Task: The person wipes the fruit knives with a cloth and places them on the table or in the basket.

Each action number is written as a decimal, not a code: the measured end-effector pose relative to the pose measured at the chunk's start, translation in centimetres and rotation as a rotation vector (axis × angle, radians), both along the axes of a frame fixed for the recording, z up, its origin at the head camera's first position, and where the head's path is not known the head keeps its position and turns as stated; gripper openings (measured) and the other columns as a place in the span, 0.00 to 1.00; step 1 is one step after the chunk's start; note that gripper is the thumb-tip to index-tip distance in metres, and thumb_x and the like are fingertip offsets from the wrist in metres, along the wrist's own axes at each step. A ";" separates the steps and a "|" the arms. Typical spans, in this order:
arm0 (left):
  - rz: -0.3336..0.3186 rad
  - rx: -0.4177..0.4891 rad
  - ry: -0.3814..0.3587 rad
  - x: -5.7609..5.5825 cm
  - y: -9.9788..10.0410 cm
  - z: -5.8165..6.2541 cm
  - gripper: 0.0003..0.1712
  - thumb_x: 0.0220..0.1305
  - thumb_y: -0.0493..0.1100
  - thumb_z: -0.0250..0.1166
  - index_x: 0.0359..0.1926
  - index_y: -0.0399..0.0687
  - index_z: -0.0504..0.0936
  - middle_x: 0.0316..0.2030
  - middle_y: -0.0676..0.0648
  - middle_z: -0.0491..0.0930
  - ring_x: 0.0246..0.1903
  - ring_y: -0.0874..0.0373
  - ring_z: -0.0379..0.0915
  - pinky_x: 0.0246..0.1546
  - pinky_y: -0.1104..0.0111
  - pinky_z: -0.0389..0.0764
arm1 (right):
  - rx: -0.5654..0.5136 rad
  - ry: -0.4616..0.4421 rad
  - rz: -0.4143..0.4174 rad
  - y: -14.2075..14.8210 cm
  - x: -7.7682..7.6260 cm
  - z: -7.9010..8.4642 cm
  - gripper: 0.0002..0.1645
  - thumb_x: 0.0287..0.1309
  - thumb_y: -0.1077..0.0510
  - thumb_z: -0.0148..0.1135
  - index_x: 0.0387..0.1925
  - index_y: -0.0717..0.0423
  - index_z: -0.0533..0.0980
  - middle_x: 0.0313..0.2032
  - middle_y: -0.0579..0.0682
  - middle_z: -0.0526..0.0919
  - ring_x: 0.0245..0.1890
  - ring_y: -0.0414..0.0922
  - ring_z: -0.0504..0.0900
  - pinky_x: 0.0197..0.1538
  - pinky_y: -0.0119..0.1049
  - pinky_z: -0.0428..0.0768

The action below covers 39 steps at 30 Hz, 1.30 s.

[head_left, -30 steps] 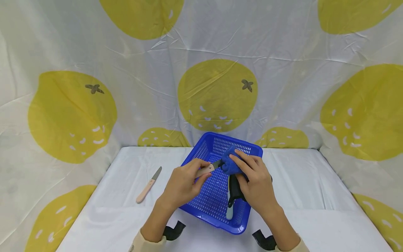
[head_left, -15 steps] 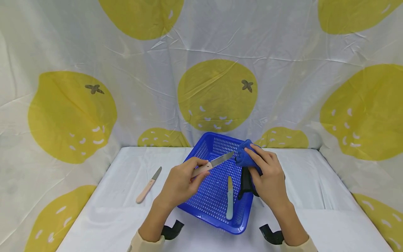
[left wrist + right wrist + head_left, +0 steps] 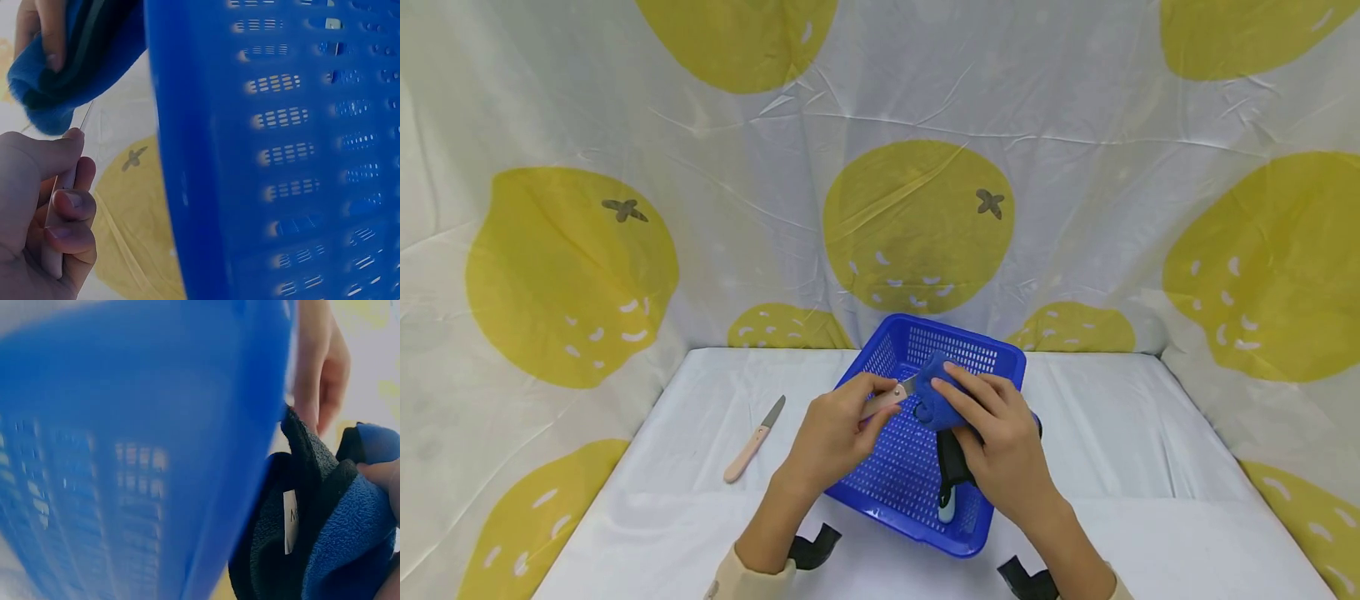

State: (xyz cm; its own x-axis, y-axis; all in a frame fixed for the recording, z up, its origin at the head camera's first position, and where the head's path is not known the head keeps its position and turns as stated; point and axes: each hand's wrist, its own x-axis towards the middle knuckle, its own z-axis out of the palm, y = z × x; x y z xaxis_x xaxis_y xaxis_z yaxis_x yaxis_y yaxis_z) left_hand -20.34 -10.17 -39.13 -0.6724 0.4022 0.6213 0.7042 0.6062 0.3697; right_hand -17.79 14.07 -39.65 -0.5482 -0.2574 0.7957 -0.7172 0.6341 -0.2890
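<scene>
My left hand [image 3: 827, 437] grips a small knife by its pale pink handle [image 3: 883, 401], the blade pointing right and up. A blue cloth with a black side [image 3: 932, 410] is bunched in my right hand [image 3: 1003, 433] and covers most of the blade. Below the fingers a black fold of the cloth hangs over the basket. In the left wrist view the handle [image 3: 55, 244] lies along my curled fingers, and a thin stretch of blade shows short of the cloth [image 3: 87, 69]. The right wrist view has the cloth [image 3: 350, 531] folded, with a white label [image 3: 290, 522].
Beneath both hands stands a blue plastic basket [image 3: 910, 532] with perforated sides. Inside it lies a knife with a light blue handle [image 3: 947, 507], mostly hidden by the cloth. Another pink-handled knife [image 3: 747, 454] rests on the white-covered table [image 3: 655, 533] to the left.
Half a second ago the right hand had drawn the cloth off the blade tip, up and right, baring the blade. The cloth is now back left, over the blade. The left hand has barely moved.
</scene>
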 end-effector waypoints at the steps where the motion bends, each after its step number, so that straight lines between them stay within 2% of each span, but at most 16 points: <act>1: -0.001 -0.001 0.009 0.0 0.1 -0.1 0.15 0.67 0.42 0.71 0.53 0.47 0.81 0.47 0.49 0.88 0.39 0.60 0.88 0.40 0.72 0.87 | 0.010 0.005 0.012 -0.3 0.2 -0.1 0.33 0.58 0.69 0.67 0.64 0.45 0.80 0.67 0.48 0.80 0.58 0.52 0.77 0.61 0.43 0.77; 10: -0.014 -0.036 0.102 0.6 0.7 -0.2 0.18 0.61 0.34 0.74 0.51 0.42 0.82 0.42 0.47 0.87 0.34 0.60 0.87 0.36 0.72 0.87 | 0.082 -0.022 0.034 -1.6 1.1 -0.7 0.32 0.60 0.66 0.66 0.65 0.43 0.79 0.66 0.46 0.80 0.59 0.53 0.77 0.59 0.53 0.80; 21: -0.024 -0.044 0.111 0.9 0.7 -0.2 0.16 0.65 0.39 0.73 0.52 0.44 0.81 0.44 0.48 0.87 0.31 0.61 0.86 0.33 0.72 0.86 | 0.062 -0.036 -0.010 -1.2 0.8 -1.2 0.33 0.58 0.68 0.68 0.64 0.45 0.80 0.66 0.48 0.80 0.56 0.51 0.78 0.54 0.51 0.83; 32: -0.019 -0.048 0.119 1.2 0.5 -0.5 0.15 0.66 0.41 0.72 0.51 0.44 0.80 0.46 0.48 0.87 0.37 0.59 0.88 0.38 0.71 0.87 | 0.040 -0.018 -0.048 -0.2 0.4 -1.3 0.32 0.58 0.70 0.65 0.64 0.46 0.81 0.67 0.49 0.80 0.56 0.53 0.78 0.57 0.52 0.82; 39: -0.003 -0.065 0.087 1.4 0.5 -0.6 0.14 0.68 0.42 0.70 0.52 0.47 0.80 0.46 0.50 0.87 0.37 0.62 0.86 0.38 0.72 0.87 | 0.032 -0.032 -0.093 0.8 0.1 -1.4 0.31 0.61 0.68 0.66 0.64 0.44 0.81 0.68 0.47 0.79 0.56 0.53 0.77 0.56 0.53 0.80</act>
